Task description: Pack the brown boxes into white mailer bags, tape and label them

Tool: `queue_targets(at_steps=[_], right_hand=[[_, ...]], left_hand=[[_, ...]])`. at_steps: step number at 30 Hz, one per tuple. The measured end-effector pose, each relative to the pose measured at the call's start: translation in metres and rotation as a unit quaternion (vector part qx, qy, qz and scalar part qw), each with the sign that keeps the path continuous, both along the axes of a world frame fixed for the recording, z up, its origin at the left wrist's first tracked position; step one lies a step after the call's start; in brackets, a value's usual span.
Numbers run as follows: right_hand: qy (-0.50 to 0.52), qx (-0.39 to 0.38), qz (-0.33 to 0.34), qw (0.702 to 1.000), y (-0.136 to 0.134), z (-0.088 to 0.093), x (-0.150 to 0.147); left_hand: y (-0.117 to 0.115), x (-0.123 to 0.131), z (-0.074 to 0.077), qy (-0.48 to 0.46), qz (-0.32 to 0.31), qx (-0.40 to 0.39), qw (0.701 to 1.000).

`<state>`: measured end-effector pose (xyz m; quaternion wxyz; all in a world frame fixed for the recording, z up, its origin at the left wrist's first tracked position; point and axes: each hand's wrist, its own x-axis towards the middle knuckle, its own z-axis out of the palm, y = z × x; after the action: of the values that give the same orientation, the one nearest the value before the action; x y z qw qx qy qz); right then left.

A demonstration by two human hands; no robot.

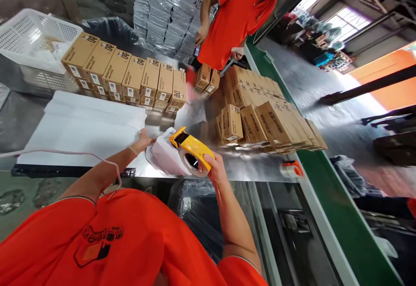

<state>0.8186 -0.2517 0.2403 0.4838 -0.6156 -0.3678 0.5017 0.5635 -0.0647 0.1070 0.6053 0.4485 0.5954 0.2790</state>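
Observation:
My right hand (216,169) is shut on the handle of a yellow tape dispenser (191,145), which carries a wide roll of tape and sits against a parcel wrapped in white sheet (165,158). My left hand (143,141) holds the wrap at that parcel's left side. Both hands are close together over a stainless steel table (227,164). The parcel's contents are hidden by the wrap. A flat white sheet (81,132) spreads to the left of my left hand.
Rows of cardboard boxes (126,78) stand beyond the sheet, and a pile of boxes (260,117) lies on the right. A green conveyor belt (334,208) runs along the right. A co-worker in an orange shirt (234,21) stands at the far side, beside a white plastic basket (35,39) and wrapped stacks (165,8).

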Motion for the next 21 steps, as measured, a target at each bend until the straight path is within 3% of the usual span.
queue_targets(at_steps=[2,3,4,6,8,12,15,18,21], right_hand=[[0.004,0.004,-0.002,1.000,0.003,0.000,-0.001],[0.007,0.004,-0.001,1.000,0.004,0.000,-0.001],[0.009,0.005,0.000,1.000,0.005,0.001,-0.003],[0.012,0.002,0.008,1.000,0.006,0.004,-0.007],[0.022,-0.001,0.013,1.000,0.007,0.009,-0.012],[0.034,-0.030,0.054,0.998,-0.009,0.023,0.002],[0.013,-0.075,0.070,0.995,-0.055,0.024,0.044],[-0.004,-0.127,0.022,0.992,-0.122,0.003,0.091],[0.007,-0.158,-0.043,0.986,-0.157,-0.041,0.107]], left_hand=[[0.023,-0.007,0.015,0.005,-0.051,0.105,0.993],[0.033,-0.007,0.024,-0.005,-0.129,0.172,0.977],[0.042,-0.005,0.033,-0.015,-0.236,0.237,0.942],[0.049,0.006,0.049,0.000,-0.446,0.324,0.834],[0.043,0.022,0.062,0.069,-0.550,0.344,0.758],[0.022,0.040,0.078,0.188,-0.580,0.371,0.701],[0.021,0.035,0.089,0.209,-0.590,0.388,0.676],[0.025,0.031,0.094,0.207,-0.586,0.380,0.685],[0.029,0.029,0.093,0.174,-0.579,0.372,0.704]])
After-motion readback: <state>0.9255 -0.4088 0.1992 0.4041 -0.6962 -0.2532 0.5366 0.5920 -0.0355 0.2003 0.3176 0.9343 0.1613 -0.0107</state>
